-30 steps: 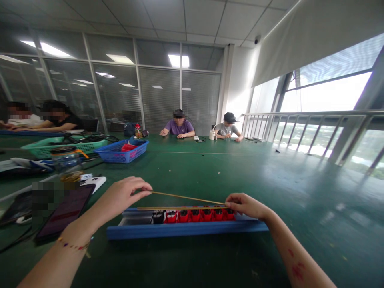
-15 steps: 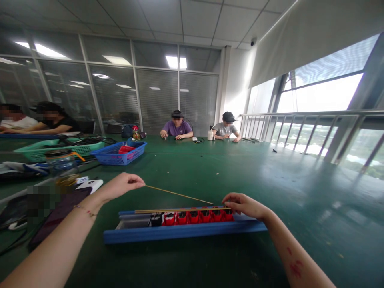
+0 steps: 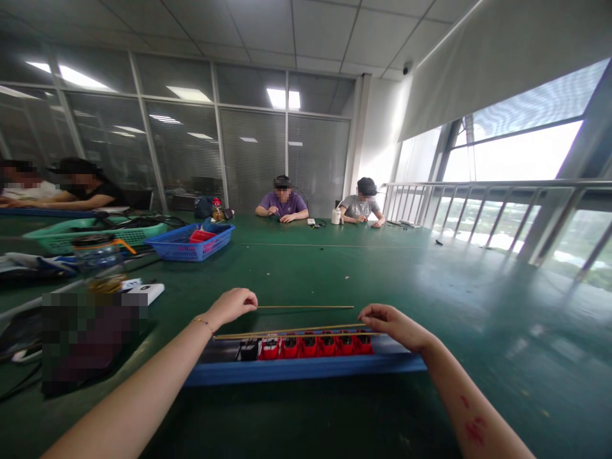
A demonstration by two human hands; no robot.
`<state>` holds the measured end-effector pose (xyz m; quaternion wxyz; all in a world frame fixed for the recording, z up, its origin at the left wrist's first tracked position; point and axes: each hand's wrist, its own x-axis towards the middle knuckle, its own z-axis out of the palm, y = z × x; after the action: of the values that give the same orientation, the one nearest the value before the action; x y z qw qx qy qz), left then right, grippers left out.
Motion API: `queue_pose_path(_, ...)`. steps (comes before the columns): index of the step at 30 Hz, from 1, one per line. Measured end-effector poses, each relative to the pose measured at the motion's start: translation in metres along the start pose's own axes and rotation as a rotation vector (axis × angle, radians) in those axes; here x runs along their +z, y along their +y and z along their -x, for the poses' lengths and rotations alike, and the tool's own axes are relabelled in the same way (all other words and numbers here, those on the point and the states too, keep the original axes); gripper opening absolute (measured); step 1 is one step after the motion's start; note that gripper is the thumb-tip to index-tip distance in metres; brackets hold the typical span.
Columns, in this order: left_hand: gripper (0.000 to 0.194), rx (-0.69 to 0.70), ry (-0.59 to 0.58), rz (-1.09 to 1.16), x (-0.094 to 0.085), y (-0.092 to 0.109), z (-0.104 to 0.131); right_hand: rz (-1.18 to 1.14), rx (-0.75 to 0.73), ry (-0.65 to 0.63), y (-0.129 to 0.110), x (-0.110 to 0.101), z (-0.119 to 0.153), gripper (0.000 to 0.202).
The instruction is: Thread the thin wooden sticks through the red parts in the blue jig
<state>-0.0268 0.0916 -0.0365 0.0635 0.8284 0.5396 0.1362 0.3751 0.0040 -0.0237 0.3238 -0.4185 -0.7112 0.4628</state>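
Note:
My left hand [image 3: 234, 305] pinches one end of a thin, straw-coloured stick [image 3: 306, 306], held nearly level above the table. Its free end points toward my right hand [image 3: 389, 324], whose fingers are curled around the right end of another thin stick [image 3: 287, 332]; the exact grip is partly hidden. That stick and one more lie lengthwise over a long blue channel-shaped tray [image 3: 306, 370]. Inside the tray stands a row of several red pieces [image 3: 308, 345] with dark tops, and a black piece [image 3: 249, 350] at its left end.
On the left are a blue basket [image 3: 201, 250], a green basket [image 3: 52, 239] with dark cables, a lidded jar [image 3: 99, 261] and a white device [image 3: 152, 293]. Several people sit around the green table [image 3: 430, 287]. A railing [image 3: 478, 213] runs along the windows at right.
My left hand has moved right and slightly down, bringing its stick from a slant to nearly level. Near my right hand, the sticks over the tray have spread slightly apart.

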Motion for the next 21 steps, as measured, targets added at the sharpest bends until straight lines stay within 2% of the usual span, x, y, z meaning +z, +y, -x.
queue_pose_path(5,0.019,0.015,-0.015,-0.009,0.008,0.001,0.003,-0.135,0.009,0.243,0.008,-0.007,-0.004,0.033)
queue_pose_path(11,0.02,-0.003,-0.007,0.001,0.01,0.001,0.005,-0.296,0.031,0.467,0.024,-0.035,-0.003,0.041)
queue_pose_path(14,0.02,-0.007,-0.004,0.012,0.011,0.0,0.006,-0.247,0.057,0.55,0.033,-0.047,-0.002,0.045)
queue_pose_path(17,0.019,-0.014,-0.005,0.022,0.011,-0.001,0.006,-0.129,0.085,0.6,0.04,-0.049,-0.004,0.048)
queue_pose_path(21,0.019,-0.024,-0.006,0.033,0.012,-0.001,0.006,0.085,0.048,0.572,0.042,-0.042,-0.011,0.046)
